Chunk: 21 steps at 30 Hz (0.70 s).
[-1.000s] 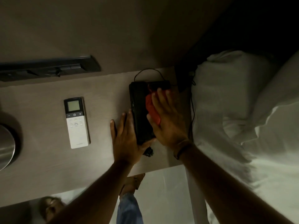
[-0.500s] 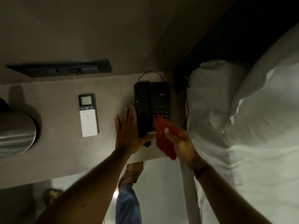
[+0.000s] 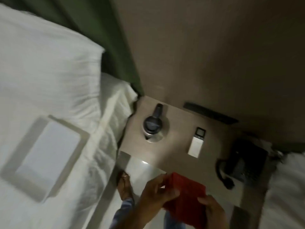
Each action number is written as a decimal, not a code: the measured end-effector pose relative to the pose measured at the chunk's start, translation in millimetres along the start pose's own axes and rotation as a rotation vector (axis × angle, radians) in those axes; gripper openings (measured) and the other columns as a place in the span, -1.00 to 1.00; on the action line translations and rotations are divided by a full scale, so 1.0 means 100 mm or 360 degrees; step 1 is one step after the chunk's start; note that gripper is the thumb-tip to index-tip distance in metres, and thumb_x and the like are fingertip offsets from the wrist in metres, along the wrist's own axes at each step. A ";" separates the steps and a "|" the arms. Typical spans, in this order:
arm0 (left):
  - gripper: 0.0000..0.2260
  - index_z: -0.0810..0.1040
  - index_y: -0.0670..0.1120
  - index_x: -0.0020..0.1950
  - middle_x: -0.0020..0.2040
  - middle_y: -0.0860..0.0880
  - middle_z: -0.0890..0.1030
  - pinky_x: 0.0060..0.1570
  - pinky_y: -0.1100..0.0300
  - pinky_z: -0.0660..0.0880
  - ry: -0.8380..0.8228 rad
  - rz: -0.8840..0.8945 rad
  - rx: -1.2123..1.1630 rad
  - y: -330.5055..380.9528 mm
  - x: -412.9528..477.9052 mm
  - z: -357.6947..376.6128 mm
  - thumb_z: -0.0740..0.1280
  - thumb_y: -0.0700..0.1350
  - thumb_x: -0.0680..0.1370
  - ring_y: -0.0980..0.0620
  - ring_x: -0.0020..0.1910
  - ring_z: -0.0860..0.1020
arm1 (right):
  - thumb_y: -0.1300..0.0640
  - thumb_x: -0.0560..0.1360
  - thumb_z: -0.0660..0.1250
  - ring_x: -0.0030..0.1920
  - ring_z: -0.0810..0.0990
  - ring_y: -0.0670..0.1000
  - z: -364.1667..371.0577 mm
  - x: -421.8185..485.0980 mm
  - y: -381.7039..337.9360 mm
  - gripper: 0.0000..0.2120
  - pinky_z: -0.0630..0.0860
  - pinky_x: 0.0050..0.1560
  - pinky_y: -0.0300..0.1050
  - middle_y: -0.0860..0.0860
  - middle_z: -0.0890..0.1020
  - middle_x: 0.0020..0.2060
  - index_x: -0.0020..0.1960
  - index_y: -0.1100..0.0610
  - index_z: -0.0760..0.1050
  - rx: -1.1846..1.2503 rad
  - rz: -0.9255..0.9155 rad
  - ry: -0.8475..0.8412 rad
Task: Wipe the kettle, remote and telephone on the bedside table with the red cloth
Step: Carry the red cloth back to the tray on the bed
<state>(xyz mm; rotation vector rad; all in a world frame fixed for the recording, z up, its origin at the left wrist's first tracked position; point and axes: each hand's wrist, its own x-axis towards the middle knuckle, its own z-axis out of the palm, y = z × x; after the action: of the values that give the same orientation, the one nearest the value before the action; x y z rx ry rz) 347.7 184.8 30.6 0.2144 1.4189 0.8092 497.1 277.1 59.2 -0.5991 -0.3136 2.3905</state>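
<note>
Both hands have a grip on the red cloth (image 3: 184, 197), left hand (image 3: 156, 194) pinching its left edge, right hand (image 3: 212, 210) on the lower right corner, held up off the counter (image 3: 173, 156) near its front edge. Past the cloth, the white remote (image 3: 197, 142) sits mid-counter, kettle (image 3: 153, 128) to the left of it, black telephone (image 3: 244, 161) to the right. It's all a bit blurry. A white bed (image 3: 49, 96) sits left of the kettle.

Table: the bedside table (image 3: 166, 151) is brown.
On it: a kettle (image 3: 152, 128), a remote (image 3: 196, 142) and a telephone (image 3: 245, 160) are seen.
</note>
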 end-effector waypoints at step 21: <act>-0.78 0.69 -0.09 0.24 0.08 -0.10 0.74 0.19 0.00 0.60 0.1508 -0.0133 0.0076 -0.22 -0.42 -4.52 0.45 -0.16 0.59 -0.21 0.15 0.69 | 0.11 0.40 0.62 0.03 0.77 0.13 1.79 3.01 4.01 -0.77 0.65 0.05 -0.09 0.09 0.82 -0.03 0.03 0.13 0.76 -0.3067 0.0675 0.0114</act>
<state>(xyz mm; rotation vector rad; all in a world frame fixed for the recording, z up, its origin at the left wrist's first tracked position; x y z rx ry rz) -61.0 -3.4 -31.8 -0.2341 2.3134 0.8433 -11.6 152.0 -33.5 -1.5442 -2.6709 1.6074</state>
